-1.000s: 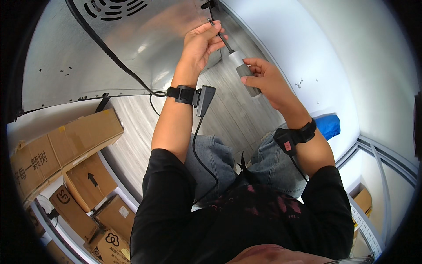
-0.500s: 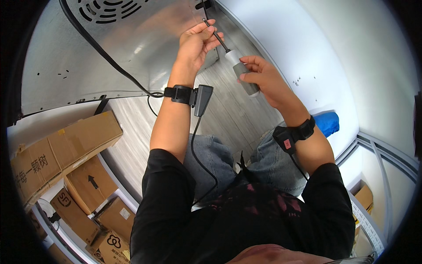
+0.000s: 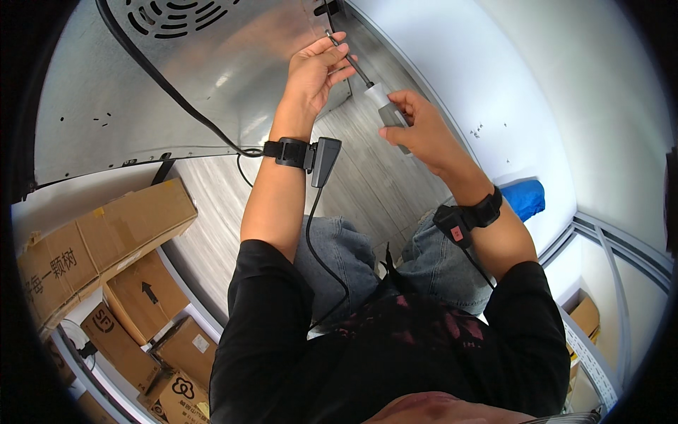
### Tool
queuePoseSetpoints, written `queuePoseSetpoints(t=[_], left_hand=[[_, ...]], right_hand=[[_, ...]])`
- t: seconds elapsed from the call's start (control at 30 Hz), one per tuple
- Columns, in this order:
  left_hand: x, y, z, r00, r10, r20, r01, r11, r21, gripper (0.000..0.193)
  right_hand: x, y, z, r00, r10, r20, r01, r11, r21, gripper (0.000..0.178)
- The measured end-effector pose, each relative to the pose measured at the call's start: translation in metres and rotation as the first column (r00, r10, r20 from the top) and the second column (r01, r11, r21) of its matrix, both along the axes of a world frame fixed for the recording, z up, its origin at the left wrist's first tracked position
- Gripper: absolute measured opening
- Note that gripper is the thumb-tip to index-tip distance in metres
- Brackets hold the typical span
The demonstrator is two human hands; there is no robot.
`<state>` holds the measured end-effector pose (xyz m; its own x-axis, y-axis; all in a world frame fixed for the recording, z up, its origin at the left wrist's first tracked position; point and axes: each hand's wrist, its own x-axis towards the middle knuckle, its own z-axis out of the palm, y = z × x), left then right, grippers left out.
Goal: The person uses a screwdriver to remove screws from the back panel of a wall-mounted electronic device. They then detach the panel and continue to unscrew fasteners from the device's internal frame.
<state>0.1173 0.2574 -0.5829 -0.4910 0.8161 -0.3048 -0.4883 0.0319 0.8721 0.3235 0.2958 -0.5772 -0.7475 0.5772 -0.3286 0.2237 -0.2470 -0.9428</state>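
Observation:
A screwdriver (image 3: 392, 116) with a thick two-tone grey handle and a long dark shaft slants between my hands, its tip up and to the left. My right hand (image 3: 418, 133) is closed round the handle, thumb on the near side. Near the tip, my left hand (image 3: 318, 69) pinches the shaft between thumb and fingers, the other fingers partly spread. Whether a screw sits at the tip is too small to tell. Just left of my left hand stands a silver metal panel (image 3: 183, 92) with curved vent slots, and the tip is near its right edge.
A thick black cable (image 3: 166, 86) hangs across the panel. Cardboard boxes (image 3: 134, 219) fill the lower left. To the right is a white wall (image 3: 522, 106) with small dark screws or marks on it, a blue bag (image 3: 528, 199) and a grey metal frame (image 3: 621, 247). Wood-look flooring (image 3: 353, 169) lies below.
My right hand has turned slightly round the handle, and the handle has shifted a little up and right. My left hand stays almost still on the shaft.

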Motion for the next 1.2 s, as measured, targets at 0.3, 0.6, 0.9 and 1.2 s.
queuePoseSetpoints(t=[0.3, 0.6, 0.9, 1.2], left_hand=[[-0.003, -0.009, 0.002, 0.993, -0.092, 0.079, 0.081, 0.988, 0.134, 0.027], [0.032, 0.005, 0.003, 0.997, -0.043, 0.057, 0.039, 0.997, 0.067, 0.021], [0.130, 0.071, -0.043, 0.978, -0.177, 0.111, 0.179, 0.984, -0.006, 0.008], [0.221, 0.094, -0.192, 0.819, -0.361, -0.446, 0.210, 0.912, -0.352, 0.009]], right_hand=[[0.011, 0.006, 0.003, 0.997, -0.011, 0.081, 0.007, 0.999, 0.048, 0.051], [0.048, 0.063, 0.050, 0.971, 0.060, 0.232, -0.086, 0.991, 0.103, 0.043], [0.168, 0.127, 0.005, 0.962, 0.019, 0.272, -0.063, 0.986, 0.153, 0.042], [0.265, 0.071, -0.146, 0.897, -0.402, 0.181, 0.441, 0.837, -0.323, 0.037]])
